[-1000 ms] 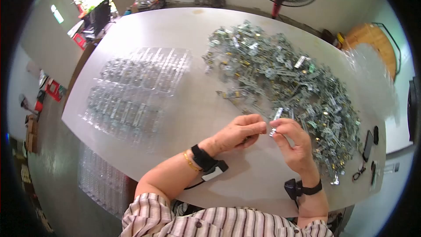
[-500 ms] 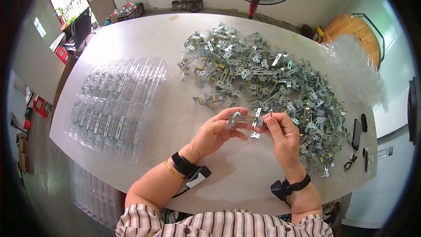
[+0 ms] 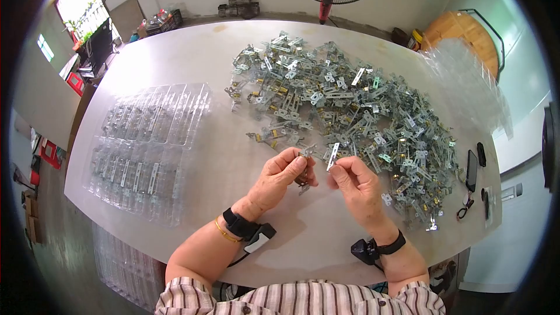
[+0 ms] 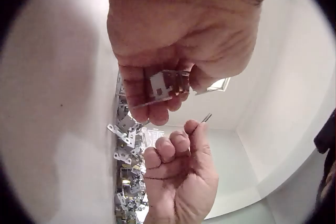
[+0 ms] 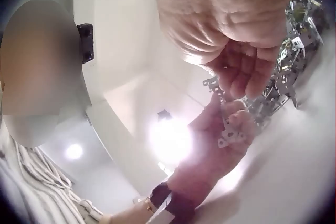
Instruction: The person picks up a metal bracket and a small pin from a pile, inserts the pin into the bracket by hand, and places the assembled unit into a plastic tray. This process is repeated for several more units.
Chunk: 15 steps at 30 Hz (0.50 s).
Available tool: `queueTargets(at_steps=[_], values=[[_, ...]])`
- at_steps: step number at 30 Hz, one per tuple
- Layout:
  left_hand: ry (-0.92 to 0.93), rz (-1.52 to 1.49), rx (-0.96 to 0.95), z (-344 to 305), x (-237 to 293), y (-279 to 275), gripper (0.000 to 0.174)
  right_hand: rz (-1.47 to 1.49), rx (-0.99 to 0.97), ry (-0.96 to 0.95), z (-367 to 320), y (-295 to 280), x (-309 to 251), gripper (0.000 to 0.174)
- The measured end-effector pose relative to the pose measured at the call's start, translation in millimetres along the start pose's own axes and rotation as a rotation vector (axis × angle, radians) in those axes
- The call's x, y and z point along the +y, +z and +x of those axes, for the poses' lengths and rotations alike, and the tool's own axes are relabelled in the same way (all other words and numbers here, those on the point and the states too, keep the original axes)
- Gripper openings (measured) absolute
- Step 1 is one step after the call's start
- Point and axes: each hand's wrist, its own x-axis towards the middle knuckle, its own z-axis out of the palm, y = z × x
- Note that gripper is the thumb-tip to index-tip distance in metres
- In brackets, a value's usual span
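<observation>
In the head view my left hand (image 3: 269, 186) grips a metal bracket (image 3: 304, 179) between thumb and curled fingers. The bracket stands roughly upright there, and part of it is hidden by the fingers. From the left wrist view, its bent plate (image 4: 160, 85) shows against the fingers of that hand. Just to the right, my right hand (image 3: 363, 195) pinches a narrow flat metal strip (image 3: 333, 155) between thumb and forefinger, its long end pointing up and away. A small gap separates the hands. Behind them spreads a large pile of similar metal brackets (image 3: 350, 99).
Two transparent plastic trays (image 3: 195, 102) with metal pieces in their slots lie at the table's left. More stacked trays (image 3: 125, 256) stand below the left edge. Transparent plastic sheets (image 3: 472, 87), a phone (image 3: 471, 169) and small tools are at the right.
Half a second ago the bracket lay crosswise between both hands. Now the left hand holds it turned upright, and the right hand is apart from it with the strip. The head view has shifted.
</observation>
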Motion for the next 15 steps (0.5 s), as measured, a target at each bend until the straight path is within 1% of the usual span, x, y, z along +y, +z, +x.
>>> queueTargets(at_steps=[1,2,8,11,13,15], values=[[-0.034,0.079,0.005,-0.7,0.8,1.6,0.023,0.071,-0.031,0.058,-1.4,0.4,-10.7,0.011],[-0.039,0.078,0.002,-1.0,0.6,2.7,0.023,0.143,-0.062,0.116,-2.5,1.2,-17.9,0.011],[-0.117,0.234,0.041,-3.0,6.1,8.5,0.026,0.051,-0.137,0.129,-4.9,1.1,-17.1,0.013],[-0.130,0.306,0.051,-3.1,6.6,8.3,0.027,0.033,-0.084,0.094,-3.8,3.5,-18.0,0.012],[-0.119,0.324,0.082,-3.2,6.5,9.7,0.033,0.032,-0.074,0.094,-3.3,3.5,-16.6,0.012],[-0.119,0.352,0.082,-3.1,6.5,8.5,0.033,0.032,-0.067,0.093,-3.3,3.1,-15.0,0.012]])
